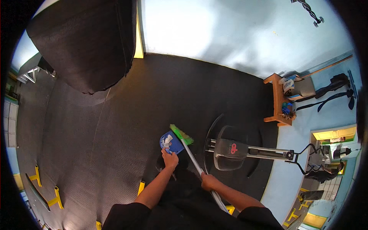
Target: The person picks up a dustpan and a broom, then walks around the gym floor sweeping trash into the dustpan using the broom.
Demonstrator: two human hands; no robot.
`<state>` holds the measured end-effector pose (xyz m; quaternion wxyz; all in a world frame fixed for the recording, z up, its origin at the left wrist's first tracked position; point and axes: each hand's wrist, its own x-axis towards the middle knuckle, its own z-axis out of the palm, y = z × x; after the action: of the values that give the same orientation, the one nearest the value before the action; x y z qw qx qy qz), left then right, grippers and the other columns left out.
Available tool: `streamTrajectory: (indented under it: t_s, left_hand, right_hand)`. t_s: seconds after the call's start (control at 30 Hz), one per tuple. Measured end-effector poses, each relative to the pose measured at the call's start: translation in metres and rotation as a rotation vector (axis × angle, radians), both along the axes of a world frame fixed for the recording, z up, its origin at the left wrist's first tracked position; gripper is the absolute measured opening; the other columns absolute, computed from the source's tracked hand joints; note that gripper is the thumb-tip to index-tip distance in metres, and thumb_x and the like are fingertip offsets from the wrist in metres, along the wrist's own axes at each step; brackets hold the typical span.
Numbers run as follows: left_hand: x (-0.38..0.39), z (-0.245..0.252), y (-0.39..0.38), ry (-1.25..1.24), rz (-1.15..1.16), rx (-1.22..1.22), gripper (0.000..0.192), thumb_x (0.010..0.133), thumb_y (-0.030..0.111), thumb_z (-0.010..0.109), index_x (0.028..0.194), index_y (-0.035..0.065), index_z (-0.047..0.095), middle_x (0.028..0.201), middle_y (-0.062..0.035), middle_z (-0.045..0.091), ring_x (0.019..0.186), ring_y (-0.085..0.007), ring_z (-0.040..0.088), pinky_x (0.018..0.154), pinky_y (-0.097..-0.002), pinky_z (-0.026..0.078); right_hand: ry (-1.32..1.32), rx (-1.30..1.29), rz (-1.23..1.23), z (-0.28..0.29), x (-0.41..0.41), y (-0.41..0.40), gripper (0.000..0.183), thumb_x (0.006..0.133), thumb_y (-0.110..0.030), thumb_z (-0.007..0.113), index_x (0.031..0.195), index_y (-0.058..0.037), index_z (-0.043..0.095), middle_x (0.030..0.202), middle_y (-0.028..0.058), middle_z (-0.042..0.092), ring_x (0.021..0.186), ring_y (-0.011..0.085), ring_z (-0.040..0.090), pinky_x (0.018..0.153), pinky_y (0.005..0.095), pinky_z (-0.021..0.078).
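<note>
My left hand (pixel 170 159) grips a blue dustpan (pixel 176 146) low over the dark rubber floor, with crumpled whitish scraps (pixel 166 141) lying in it. In my right hand (pixel 209 182) is the pale metal handle of a broom (pixel 192 156). The broom's green head (pixel 180 134) lies along the dustpan's far right edge, its green bristles pointing up and right, away from the pan. Whether the head touches the pan, I cannot tell.
Just right stands an exercise machine (pixel 231 153) with a padded seat and curved rails. A wooden bench (pixel 277 99) holding bags is by the blue wall. A big black cloth-covered object (pixel 86 43) hangs upper left. Yellow-legged equipment (pixel 37 189) stands lower left. A mirror at right reflects a person.
</note>
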<state>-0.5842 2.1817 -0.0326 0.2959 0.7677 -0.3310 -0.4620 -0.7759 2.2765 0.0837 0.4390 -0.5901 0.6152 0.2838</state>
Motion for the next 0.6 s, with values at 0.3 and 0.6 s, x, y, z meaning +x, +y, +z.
streamTrajectory:
  t_s: [0.3,0.6]
  left_hand:
    - [0.03,0.003,0.012,-0.029,-0.048,0.007,0.043,0.078,0.006,0.052,0.119,0.0092,0.038,0.115,-0.027,0.045,0.11,-0.0422,0.047,0.096,-0.0454,0.036]
    - [0.06,0.002,0.013,-0.032,-0.071,0.038,0.042,0.079,0.006,0.052,0.119,0.0091,0.037,0.117,-0.0267,0.044,0.114,-0.0425,0.044,0.099,-0.0459,0.033]
  right_hand:
    - [0.043,-0.021,-0.151,0.089,-0.001,0.016,0.055,0.085,-0.015,0.049,0.136,0.0014,0.035,0.106,0.0286,0.057,0.098,0.0428,0.059,0.083,0.0473,0.0486]
    - [0.106,-0.171,-0.265,0.007,-0.02,0.008,0.06,0.083,-0.014,0.05,0.137,0.0039,0.032,0.101,0.0289,0.059,0.092,0.0423,0.06,0.081,0.0471,0.0487]
